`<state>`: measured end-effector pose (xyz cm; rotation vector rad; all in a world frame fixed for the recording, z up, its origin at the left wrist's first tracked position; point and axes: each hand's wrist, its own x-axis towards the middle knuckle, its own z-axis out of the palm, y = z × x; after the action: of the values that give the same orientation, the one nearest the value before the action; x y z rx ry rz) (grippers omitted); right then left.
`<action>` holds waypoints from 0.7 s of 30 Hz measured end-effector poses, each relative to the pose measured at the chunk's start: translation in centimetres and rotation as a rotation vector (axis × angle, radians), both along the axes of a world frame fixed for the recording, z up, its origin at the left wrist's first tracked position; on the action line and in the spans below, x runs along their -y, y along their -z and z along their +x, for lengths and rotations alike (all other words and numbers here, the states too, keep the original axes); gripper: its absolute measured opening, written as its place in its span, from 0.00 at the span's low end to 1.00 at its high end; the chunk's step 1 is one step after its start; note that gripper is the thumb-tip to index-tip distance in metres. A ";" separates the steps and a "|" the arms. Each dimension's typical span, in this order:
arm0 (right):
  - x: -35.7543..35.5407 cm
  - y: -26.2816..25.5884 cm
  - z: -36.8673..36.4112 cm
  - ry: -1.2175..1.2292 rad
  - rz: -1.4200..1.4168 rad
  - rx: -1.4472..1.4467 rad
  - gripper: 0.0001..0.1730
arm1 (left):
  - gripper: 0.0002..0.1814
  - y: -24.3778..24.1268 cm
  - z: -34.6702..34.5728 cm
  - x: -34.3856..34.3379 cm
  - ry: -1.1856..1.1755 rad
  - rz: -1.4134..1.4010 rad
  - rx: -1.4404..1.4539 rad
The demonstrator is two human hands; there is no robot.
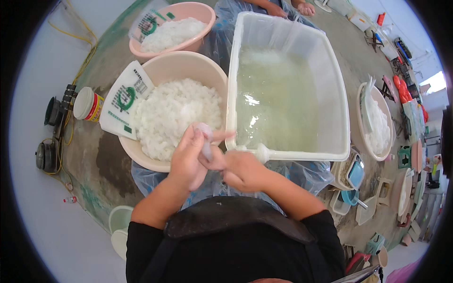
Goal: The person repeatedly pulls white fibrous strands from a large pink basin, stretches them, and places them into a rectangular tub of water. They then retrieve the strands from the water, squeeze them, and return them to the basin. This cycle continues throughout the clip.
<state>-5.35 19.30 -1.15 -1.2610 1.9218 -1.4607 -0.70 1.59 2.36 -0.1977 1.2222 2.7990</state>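
Note:
My left hand (187, 159) holds a small, wet, translucent white fibre piece (206, 150) between thumb and fingers, above the near rim of a cream basin (177, 58). Close against it is my right hand (244, 171), curled and blurred by motion; whether it grips the piece is unclear. Soft white fibre lumps (177, 109) fill much of the basin. To the right stands a white plastic tub (332, 88) of cloudy greenish water (279, 106). A wad of white fibre (262, 152) clings to its near rim.
A printed white plastic bag (124, 99) lies over the basin's left side. Behind is a pink basin (208, 21) with white fibre. Another person's hand (276, 10) shows beyond the tub. A lidded bucket (85, 102) stands left; another filled basin (361, 116) sits right.

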 end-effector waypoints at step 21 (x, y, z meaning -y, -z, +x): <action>-1.1 2.3 -1.6 0.095 0.093 -0.038 0.16 | 0.14 1.8 -1.0 1.4 0.022 -1.482 -0.658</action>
<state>-6.96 20.40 -3.43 -1.1786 2.0754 -1.3847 -1.71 0.19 0.60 0.6871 3.0487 1.3108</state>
